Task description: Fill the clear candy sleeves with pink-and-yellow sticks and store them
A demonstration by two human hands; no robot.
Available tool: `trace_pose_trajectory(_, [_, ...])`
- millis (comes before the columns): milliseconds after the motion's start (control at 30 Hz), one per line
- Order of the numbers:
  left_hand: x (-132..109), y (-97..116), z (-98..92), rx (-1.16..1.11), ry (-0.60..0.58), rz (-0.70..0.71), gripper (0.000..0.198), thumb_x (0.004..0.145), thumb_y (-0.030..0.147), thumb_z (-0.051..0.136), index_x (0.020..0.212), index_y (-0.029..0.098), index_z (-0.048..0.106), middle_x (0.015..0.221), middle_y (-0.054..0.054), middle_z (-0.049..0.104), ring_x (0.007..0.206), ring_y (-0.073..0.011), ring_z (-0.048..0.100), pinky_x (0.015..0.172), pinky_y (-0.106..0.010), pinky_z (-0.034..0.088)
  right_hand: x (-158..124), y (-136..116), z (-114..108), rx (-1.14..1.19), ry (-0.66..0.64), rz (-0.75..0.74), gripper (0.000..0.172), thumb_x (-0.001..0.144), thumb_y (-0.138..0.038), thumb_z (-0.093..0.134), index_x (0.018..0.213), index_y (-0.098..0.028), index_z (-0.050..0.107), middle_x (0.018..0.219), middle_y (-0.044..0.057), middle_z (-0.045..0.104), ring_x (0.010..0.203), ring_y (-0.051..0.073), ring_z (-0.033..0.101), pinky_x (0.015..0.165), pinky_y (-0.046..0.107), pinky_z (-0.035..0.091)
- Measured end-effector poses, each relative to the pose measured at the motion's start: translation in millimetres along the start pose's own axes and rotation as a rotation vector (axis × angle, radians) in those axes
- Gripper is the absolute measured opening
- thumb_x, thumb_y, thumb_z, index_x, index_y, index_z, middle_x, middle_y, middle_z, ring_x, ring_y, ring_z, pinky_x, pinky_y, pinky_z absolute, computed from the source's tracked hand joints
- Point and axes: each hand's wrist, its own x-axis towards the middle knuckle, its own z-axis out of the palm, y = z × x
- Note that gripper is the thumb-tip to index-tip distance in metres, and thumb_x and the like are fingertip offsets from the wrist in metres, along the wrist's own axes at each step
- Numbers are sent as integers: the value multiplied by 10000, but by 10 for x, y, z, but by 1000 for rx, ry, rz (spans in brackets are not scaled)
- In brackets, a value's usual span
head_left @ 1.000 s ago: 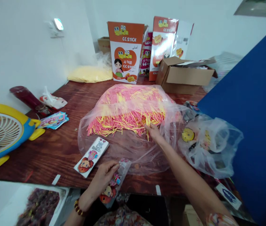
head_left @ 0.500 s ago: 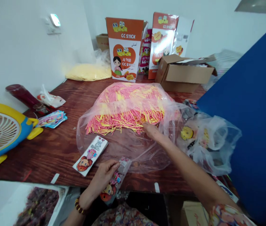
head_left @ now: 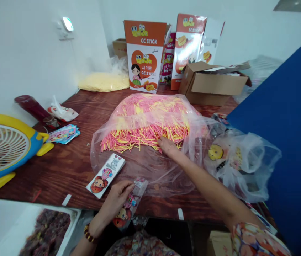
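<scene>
Just beyond right fingers (head_left: 163, 142), touching them: pink and yellow sticks (head_left: 140, 134).

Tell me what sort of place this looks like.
Probably a small packing area for snacks. A large plastic bag of thin pink and yellow sticks lies on the table, beside a stack of printed packets, with a CC STICK carton standing behind.

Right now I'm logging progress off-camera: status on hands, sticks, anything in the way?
Left hand gripping packet. Right hand at front of sticks, grip unclear. Bag film over rear sticks; front exposed.
</scene>
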Motion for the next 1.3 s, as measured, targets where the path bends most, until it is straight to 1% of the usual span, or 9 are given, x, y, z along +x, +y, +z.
trace_pose_trajectory(100, [-16,10,-20,-15,5,-16,370,925,455,455,795,163,642,746,-22,610,723,-166,542,680,-250,412,2,31,18,22,36,19,265,937,-88,387,1046,-126,626,1109,162,612,1005,226,585,857,306,422])
trace_pose_trajectory(233, [-37,-12,-49,-39,2,-40,369,921,464,463,812,164,647,770,-25,621,738,-171,548,692,-254,419,21,144,58,100,121,97,210,966,-210,418,948,-135,613,1059,137,605,891,200,576,784,288,425])
trace_pose_trajectory(400, [-21,-36,-49,-55,10,-43,366,920,464,466,830,166,658,775,-24,631,744,-172,554,704,-255,428,-2,231,190,707,334,170,233,884,-324,532,690,-196,544,742,8,587,709,166,522,680,269,389])
trace_pose_trajectory(567, [-24,-25,-44,-49,19,-29,363,913,465,480,843,169,678,794,-28,658,758,-178,574,706,-254,436,-7,270,276,876,390,241,275,819,-408,564,627,-212,544,569,-37,545,556,144,464,582,259,336])
trace_pose_trajectory(667, [-46,-38,-42,-41,29,-42,360,912,462,482,828,168,672,789,-28,658,763,-180,579,711,-254,439,40,277,272,975,430,265,268,793,-422,573,622,-220,527,563,-31,570,548,146,492,574,259,366])
trace_pose_trajectory(833, [-49,-51,-28,-54,14,-35,371,918,472,478,843,167,675,791,-28,656,757,-176,577,709,-250,439,105,185,266,1197,550,303,308,825,-540,470,750,-241,468,656,-17,635,592,155,596,583,272,465])
trace_pose_trajectory(1067, [-11,-40,-5,-26,2,-8,375,926,467,467,863,170,687,814,-33,678,779,-178,589,721,-244,444,-64,-65,465,1355,574,381,340,752,-557,583,757,-240,460,617,-33,635,558,171,614,558,300,511])
trace_pose_trajectory(1167, [-11,-45,-4,-22,-1,-2,370,925,462,468,863,173,690,814,-35,685,777,-180,593,722,-244,453,-113,-109,453,1386,583,386,314,771,-539,572,795,-234,498,660,-24,657,612,179,631,614,312,525])
trace_pose_trajectory(1300, [-10,-39,6,-32,17,-12,365,920,464,481,871,172,693,818,-39,688,781,-187,596,719,-251,461,-220,-176,445,1359,607,280,257,819,-483,538,860,-230,536,763,-5,680,754,184,645,763,328,519])
